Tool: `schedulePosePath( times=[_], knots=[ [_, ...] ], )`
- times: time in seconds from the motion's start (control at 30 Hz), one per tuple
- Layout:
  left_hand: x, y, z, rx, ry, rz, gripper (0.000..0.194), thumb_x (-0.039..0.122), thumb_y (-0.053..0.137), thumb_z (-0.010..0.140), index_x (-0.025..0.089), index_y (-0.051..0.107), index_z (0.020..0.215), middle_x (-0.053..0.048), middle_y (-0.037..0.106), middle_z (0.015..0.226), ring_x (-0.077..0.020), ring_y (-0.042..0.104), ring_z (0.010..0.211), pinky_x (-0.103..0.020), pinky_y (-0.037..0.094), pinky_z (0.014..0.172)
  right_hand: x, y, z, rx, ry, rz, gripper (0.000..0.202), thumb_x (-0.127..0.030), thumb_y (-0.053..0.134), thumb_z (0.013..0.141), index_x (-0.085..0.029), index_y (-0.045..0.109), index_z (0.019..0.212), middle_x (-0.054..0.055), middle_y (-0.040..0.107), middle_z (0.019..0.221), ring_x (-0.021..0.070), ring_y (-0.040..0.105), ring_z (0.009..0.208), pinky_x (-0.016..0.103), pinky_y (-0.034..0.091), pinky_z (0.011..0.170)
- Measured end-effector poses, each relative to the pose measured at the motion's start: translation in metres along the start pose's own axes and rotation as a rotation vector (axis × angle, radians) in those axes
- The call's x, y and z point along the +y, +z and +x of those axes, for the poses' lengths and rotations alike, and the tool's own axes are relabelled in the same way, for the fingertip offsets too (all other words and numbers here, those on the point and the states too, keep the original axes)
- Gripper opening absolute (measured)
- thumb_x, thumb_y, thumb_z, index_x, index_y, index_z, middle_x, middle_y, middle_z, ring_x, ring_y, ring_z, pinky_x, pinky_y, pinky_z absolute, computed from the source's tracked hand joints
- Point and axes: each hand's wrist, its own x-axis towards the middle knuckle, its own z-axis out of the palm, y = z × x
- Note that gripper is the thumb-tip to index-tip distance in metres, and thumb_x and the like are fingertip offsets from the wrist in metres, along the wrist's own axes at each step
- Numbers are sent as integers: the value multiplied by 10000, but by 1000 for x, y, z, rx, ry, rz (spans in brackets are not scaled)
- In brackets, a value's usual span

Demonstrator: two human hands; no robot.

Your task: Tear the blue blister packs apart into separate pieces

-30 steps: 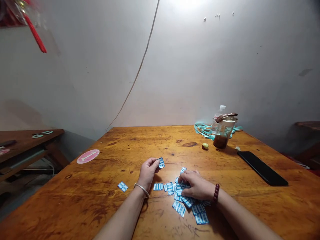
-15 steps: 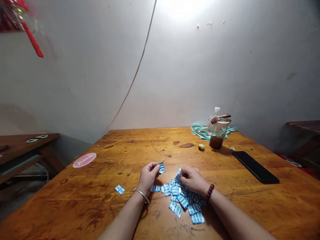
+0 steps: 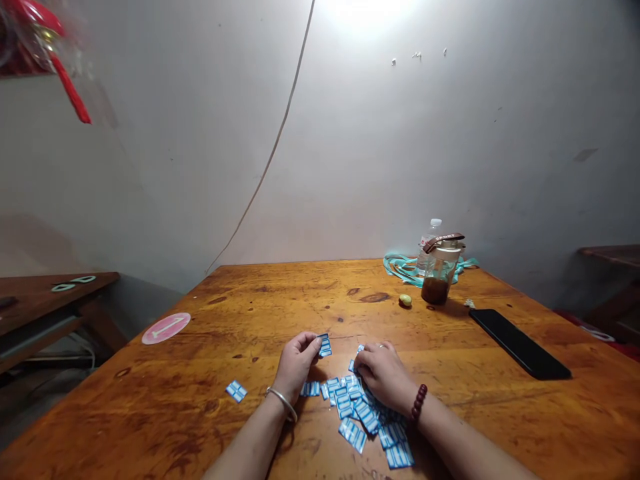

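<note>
My left hand (image 3: 299, 363), with a silver bangle at the wrist, pinches a small blue-and-white striped card (image 3: 325, 345) between thumb and fingers, just above the table. Over the pile of similar striped cards (image 3: 367, 415) is my right hand (image 3: 385, 373), wearing a dark red bead bracelet. Its fingers are bent down at the pile's far edge, where one card (image 3: 353, 365) peeks out by the fingertips; whether they grip it is hidden. A single card (image 3: 236, 391) lies apart to the left of my left wrist.
A black phone (image 3: 519, 343) lies at the right. Behind it stand a lidded cup with brown liquid (image 3: 435, 287) and a clear plastic bottle (image 3: 434, 233), beside turquoise straps (image 3: 400, 268). A small yellowish-green object (image 3: 405, 301) sits nearby. A pink round sticker (image 3: 167, 328) marks the left table edge.
My right hand's fingers have shifted slightly on the pile, and some cards beneath have moved. My left hand still holds its card. The whole view has tilted a little.
</note>
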Motion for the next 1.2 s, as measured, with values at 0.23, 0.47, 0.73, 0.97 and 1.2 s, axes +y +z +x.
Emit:
schedulePosePath(
  times=[0.23,0.47,0.73,0.97,1.2],
  knots=[
    [2,0,0,-5,14,-14,229,367,594,661,140,558,659,18,543,546,-74,462,478,-174,335,467,-2,-7,0,-17,-35,74,163,-190,438,771,-222,589,824,19,565,830,149,476,809,297,232,776],
    [4,1,-1,-19,33,4,207,345,585,675,139,568,665,25,531,542,-69,449,479,-174,337,474,-13,-15,-8,-150,-173,6,346,-159,490,666,-270,532,991,25,503,903,176,430,860,313,229,788],
    [5,2,-2,-33,15,0,210,343,598,664,139,553,648,42,487,514,-59,412,452,-165,310,446,-7,-5,-4,-81,-96,123,137,-126,465,669,-197,548,751,5,546,794,141,464,797,285,260,776],
    [6,3,-2,-27,-12,10,230,367,610,645,142,564,650,34,505,521,-67,423,458,-170,312,456,4,6,9,141,126,630,63,-188,441,717,-170,489,682,-21,518,640,103,467,601,206,353,559],
    [6,3,-2,-30,-13,1,230,372,622,625,148,573,644,40,506,507,-71,433,452,-174,320,451,10,5,11,180,259,491,79,-189,424,713,-168,496,687,-7,511,646,122,476,630,238,361,597]
  ],
)
